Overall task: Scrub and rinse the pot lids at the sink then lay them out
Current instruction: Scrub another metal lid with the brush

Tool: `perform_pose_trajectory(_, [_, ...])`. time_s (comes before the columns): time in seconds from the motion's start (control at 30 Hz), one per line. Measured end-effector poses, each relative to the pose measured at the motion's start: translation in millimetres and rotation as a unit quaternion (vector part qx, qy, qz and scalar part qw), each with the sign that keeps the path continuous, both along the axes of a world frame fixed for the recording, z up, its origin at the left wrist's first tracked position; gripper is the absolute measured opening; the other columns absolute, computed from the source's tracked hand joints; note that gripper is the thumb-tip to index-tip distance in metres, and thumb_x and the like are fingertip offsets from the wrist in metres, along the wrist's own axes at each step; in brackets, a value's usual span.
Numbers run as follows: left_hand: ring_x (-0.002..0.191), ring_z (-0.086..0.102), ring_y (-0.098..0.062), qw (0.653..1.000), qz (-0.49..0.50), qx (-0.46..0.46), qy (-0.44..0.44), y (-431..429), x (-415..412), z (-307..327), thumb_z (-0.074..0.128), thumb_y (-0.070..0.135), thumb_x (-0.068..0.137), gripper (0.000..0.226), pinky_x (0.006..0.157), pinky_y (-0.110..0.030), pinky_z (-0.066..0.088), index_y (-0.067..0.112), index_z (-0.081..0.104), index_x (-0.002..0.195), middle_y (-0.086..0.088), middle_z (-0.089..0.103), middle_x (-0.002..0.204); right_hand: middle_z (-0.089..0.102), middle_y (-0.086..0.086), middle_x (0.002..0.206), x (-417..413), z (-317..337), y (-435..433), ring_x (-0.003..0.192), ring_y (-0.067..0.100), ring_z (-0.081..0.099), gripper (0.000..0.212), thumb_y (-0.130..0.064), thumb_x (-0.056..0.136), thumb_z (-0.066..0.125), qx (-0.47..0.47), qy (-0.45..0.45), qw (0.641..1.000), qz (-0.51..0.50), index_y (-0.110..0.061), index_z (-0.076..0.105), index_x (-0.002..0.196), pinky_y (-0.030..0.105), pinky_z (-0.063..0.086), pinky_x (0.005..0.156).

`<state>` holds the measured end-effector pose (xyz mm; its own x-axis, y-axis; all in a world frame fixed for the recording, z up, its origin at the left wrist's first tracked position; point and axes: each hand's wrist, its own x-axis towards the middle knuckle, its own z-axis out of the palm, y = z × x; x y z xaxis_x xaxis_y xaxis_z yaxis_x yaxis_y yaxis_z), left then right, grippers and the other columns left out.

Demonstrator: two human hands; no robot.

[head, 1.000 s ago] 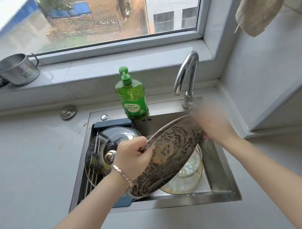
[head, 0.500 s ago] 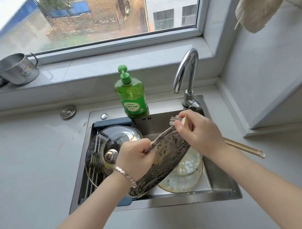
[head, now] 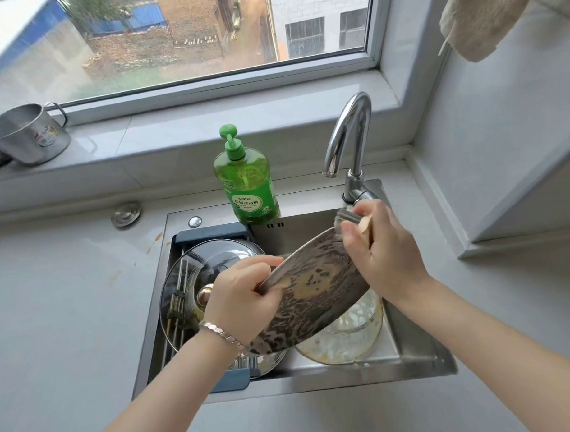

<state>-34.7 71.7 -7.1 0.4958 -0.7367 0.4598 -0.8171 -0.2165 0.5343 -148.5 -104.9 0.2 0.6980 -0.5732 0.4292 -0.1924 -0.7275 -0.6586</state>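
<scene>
Windowsill, far left: a steel mug with a wire handle (head: 25, 134) stands on the pale sill.
Counter, left of sink: a small round metal disc (head: 126, 215) lies flat on the grey counter.
Sink: a rectangular stainless steel sink (head: 347, 383) is set into the counter, with a dark blue drain rack (head: 213, 233) across its left part.
Left lid: a clear glass pot lid with a shiny metal knob (head: 211, 260) lies on the rack.
Left hand: the left hand (head: 244, 301), a beaded bracelet (head: 221, 334) on its wrist, curls its fingers round the near-left edge of the held lid.
Soap: a green pump bottle of dish liquid (head: 247, 181) stands on the sink's back ledge.
Held lid: a round metal pot lid streaked with brownish suds (head: 315, 289) is tilted above the basin, its upper edge toward the tap.
Lower lid: another glass lid with a yellowed rim (head: 346, 339) lies in the basin beneath it.
Tap: a curved chrome faucet (head: 349, 139) rises at the sink's back right.
Right hand: the right hand (head: 385, 254) grasps a wooden-handled scrubbing brush (head: 351, 218), its bristles at the held lid's upper rim.
Top right: a beige cloth (head: 483, 15) hangs by the wall.
</scene>
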Motion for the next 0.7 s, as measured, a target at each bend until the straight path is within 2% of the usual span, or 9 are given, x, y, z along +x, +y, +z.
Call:
perform_pose_trajectory(0.1, [0.053,0.055,-0.006,0.998,-0.011,0.024,-0.06,-21.0,-8.4,9.3,0.052,0.022,0.073,0.03,0.044,-0.018,0.047,0.01,0.05,0.045,0.002,0.069,0.067,0.055,0.0,0.082,4.0,4.7,30.6,0.049,0.008,0.044,0.027,-0.041,0.09,0.041,-0.089,-0.002,0.993,0.076,-0.017,0.044,0.101,0.015,0.034,0.042])
perform_pose_trajectory(0.2, [0.042,0.047,-0.011,0.997,-0.01,0.039,-0.061,-29.0,-7.9,11.2,0.048,0.022,0.073,0.028,0.039,-0.022,0.042,0.008,0.058,0.05,0.003,0.057,0.048,0.058,0.0,0.084,6.3,8.7,30.1,0.049,0.015,0.05,0.03,-0.044,0.09,0.04,-0.095,0.015,0.993,0.063,-0.017,0.047,0.101,0.022,0.038,0.04])
perform_pose_trajectory(0.3, [0.039,0.042,-0.01,0.998,-0.018,0.029,-0.044,-19.0,-0.8,7.9,0.052,0.023,0.076,0.03,0.04,-0.019,0.038,0.006,0.061,0.054,0.003,0.049,0.043,0.053,-0.005,0.082,5.1,6.0,2.4,0.066,0.018,0.052,0.03,-0.044,0.094,0.039,0.014,0.062,0.998,0.001,-0.016,0.049,0.099,0.02,0.034,0.05])
perform_pose_trajectory(0.4, [0.043,0.031,-0.009,1.0,-0.021,-0.01,0.007,-8.1,-0.1,9.5,0.058,0.023,0.075,0.035,0.039,-0.008,0.025,0.021,0.037,0.048,0.011,0.032,0.043,0.053,0.0,0.084,1.5,-5.2,-34.7,0.087,0.026,0.055,0.023,-0.041,0.097,0.037,0.174,0.137,0.971,-0.092,-0.018,0.043,0.096,0.032,0.034,0.062])
perform_pose_trajectory(0.47, [0.044,0.028,-0.011,0.999,-0.007,-0.015,0.031,-6.3,-2.3,8.0,0.059,0.025,0.073,0.04,0.039,-0.008,0.02,0.016,0.032,0.044,0.01,0.027,0.043,0.052,-0.002,0.085,1.8,-4.9,-30.8,0.086,0.025,0.055,0.025,-0.041,0.097,0.035,0.149,0.156,0.973,-0.082,-0.017,0.043,0.097,0.032,0.033,0.061])
perform_pose_trajectory(0.53, [0.046,0.027,-0.009,1.0,-0.003,-0.006,0.03,-7.9,-6.1,4.5,0.058,0.024,0.072,0.041,0.04,-0.007,0.019,0.009,0.033,0.042,0.012,0.024,0.044,0.051,-0.008,0.085,2.9,4.3,-5.0,0.072,0.016,0.052,0.029,-0.043,0.097,0.035,0.02,0.116,0.993,-0.006,-0.017,0.047,0.101,0.026,0.033,0.054])
perform_pose_trajectory(0.6, [0.044,0.026,-0.006,1.0,-0.008,-0.007,0.029,-9.1,-7.5,4.4,0.057,0.023,0.071,0.039,0.04,-0.004,0.018,0.013,0.032,0.043,0.019,0.019,0.046,0.05,-0.012,0.081,3.0,11.3,15.0,0.058,0.008,0.047,0.033,-0.046,0.093,0.037,-0.082,0.081,0.991,0.067,-0.017,0.052,0.101,0.014,0.028,0.047])
perform_pose_trajectory(0.63, [0.042,0.025,-0.004,0.999,-0.009,-0.014,0.035,-9.1,-7.7,5.6,0.058,0.023,0.071,0.038,0.041,-0.003,0.017,0.018,0.031,0.044,0.021,0.017,0.046,0.048,-0.015,0.078,3.2,12.5,12.9,0.055,0.004,0.045,0.031,-0.045,0.094,0.038,-0.078,0.074,0.992,0.073,-0.017,0.051,0.101,0.012,0.027,0.047])
perform_pose_trajectory(0.7, [0.04,0.025,-0.002,0.998,-0.011,-0.029,0.05,-5.7,-7.3,9.7,0.059,0.023,0.072,0.038,0.042,-0.003,0.017,0.025,0.03,0.047,0.023,0.018,0.046,0.044,-0.016,0.075,4.0,4.0,-8.9,0.063,0.005,0.046,0.021,-0.041,0.097,0.039,0.03,0.087,0.995,0.033,-0.02,0.045,0.099,0.018,0.032,0.052])
